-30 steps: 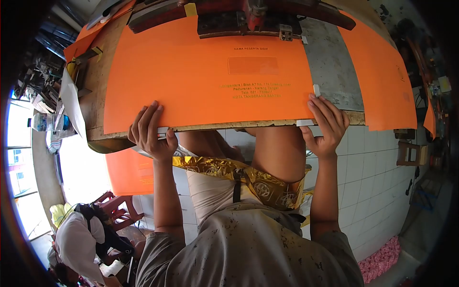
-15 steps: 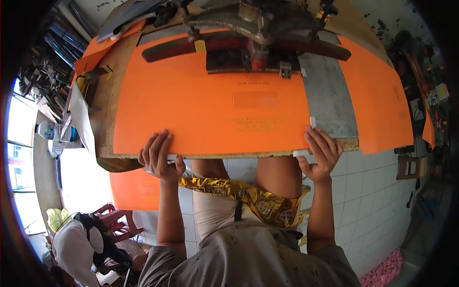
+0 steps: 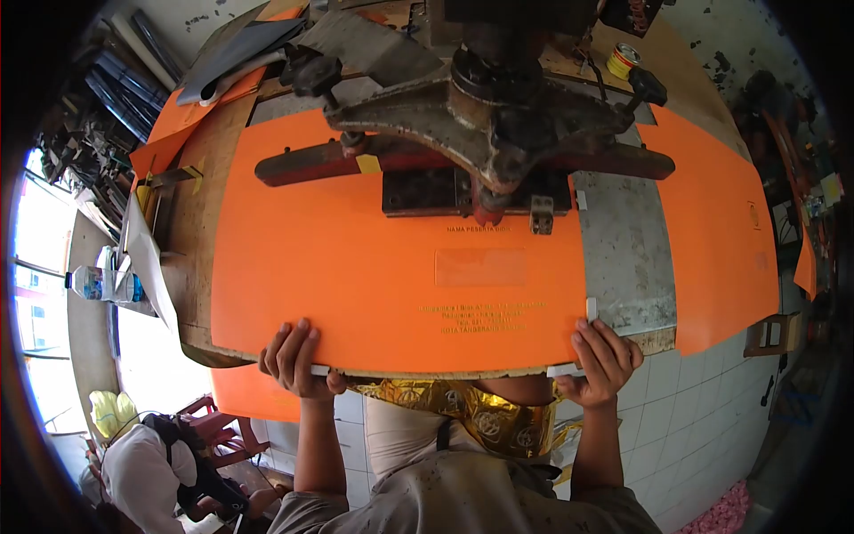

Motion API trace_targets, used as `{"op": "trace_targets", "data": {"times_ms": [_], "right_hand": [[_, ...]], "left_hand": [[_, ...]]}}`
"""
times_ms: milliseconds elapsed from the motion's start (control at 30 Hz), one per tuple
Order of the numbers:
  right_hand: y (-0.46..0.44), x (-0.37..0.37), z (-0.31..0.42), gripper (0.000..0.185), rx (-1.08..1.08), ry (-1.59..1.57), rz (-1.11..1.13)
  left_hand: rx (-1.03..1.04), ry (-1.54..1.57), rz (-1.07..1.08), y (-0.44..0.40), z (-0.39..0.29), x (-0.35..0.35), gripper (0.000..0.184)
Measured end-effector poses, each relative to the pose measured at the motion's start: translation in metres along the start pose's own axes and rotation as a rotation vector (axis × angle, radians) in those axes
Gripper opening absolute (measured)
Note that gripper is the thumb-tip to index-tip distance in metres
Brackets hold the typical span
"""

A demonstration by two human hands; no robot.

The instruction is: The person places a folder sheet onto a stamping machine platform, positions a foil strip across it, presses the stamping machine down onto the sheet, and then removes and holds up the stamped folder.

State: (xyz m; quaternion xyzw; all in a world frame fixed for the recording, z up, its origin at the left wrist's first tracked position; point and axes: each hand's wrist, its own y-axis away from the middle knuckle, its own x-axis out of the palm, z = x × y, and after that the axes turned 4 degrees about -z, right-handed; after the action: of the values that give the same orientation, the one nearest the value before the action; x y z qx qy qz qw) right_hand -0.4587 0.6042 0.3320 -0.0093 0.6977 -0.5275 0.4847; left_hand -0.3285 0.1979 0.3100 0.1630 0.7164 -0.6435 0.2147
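Sheet, white and curled (image 3: 149, 255), hung off the brown wooden bench (image 3: 189, 245), far left of the black-and-red metal press (image 3: 485, 125); could snag a passing arm. Left hand (image 3: 302, 363), front-left of press: half-curled, fingertips on the near edge of the flat rectangular orange card-like sheet (image 3: 329, 276) with gold lettering, thumb lower, past the bench edge. Couldn't tell if it pinched or only pressed. Orange sheet lay on the bench, far part under the press, near part in front of it. Main risk: skew, since uneven push from the hands could turn it out of line. Gap between press and sheet wasn't readable; press coming down on a lifted spot could crease it. Right hand (image 3: 602, 362), front-right of press: half-curled, fingertips at the sheet's near-right corner by a small white block (image 3: 592, 309); pinch unconfirmed. Fingers sat clear of the press; reaching under could get them crushed. Second thin orange sheet (image 3: 721, 231), right of press, seemed to overhang the bench; a bump could slide it off.
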Motion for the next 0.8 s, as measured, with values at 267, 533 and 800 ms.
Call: {"op": "trace_targets", "data": {"times_ms": [267,533,800], "right_hand": [[0.006,-0.001,-0.003,0.057,0.005,0.008,0.009],[0.011,0.002,-0.005,0.058,-0.009,0.006,-0.016],[0.014,0.002,-0.005,0.057,-0.007,0.01,-0.011]], "left_hand": [[-0.06,0.041,0.005,0.011,0.003,0.0,0.063],[0.019,-0.002,0.0,0.005,0.002,0.0,0.061],[0.038,-0.006,-0.025,0.008,0.005,0.003,0.061]]}}
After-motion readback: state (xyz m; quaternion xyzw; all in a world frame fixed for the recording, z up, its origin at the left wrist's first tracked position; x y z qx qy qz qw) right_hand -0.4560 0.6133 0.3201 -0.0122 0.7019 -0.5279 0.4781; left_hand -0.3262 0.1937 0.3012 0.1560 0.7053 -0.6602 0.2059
